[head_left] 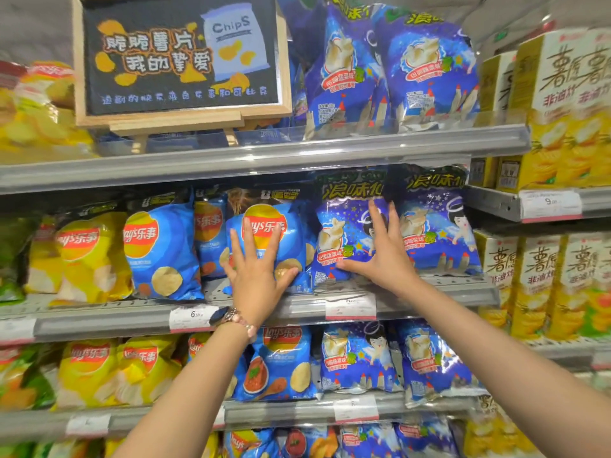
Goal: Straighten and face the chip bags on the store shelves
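Observation:
On the middle shelf (132, 320), my left hand (256, 272) lies flat with spread fingers on the front of a blue Lay's chip bag (291, 226). My right hand (383, 249) presses with straight fingers on a purple-blue chip bag (340, 233) beside it, thumb along the bag's lower edge. Both bags stand upright and face forward. Another blue Lay's bag (162, 249) leans to the left of them, and a second purple-blue bag (436, 233) stands to the right.
A wooden-framed chalkboard chip sign (178, 57) stands on the top shelf beside two purple-blue bags (390, 71). Yellow Lay's bags (86, 256) fill the left, yellow boxes (542, 282) the right. Price tags (191, 317) line the shelf rails. More bags sit on the lower shelf (360, 355).

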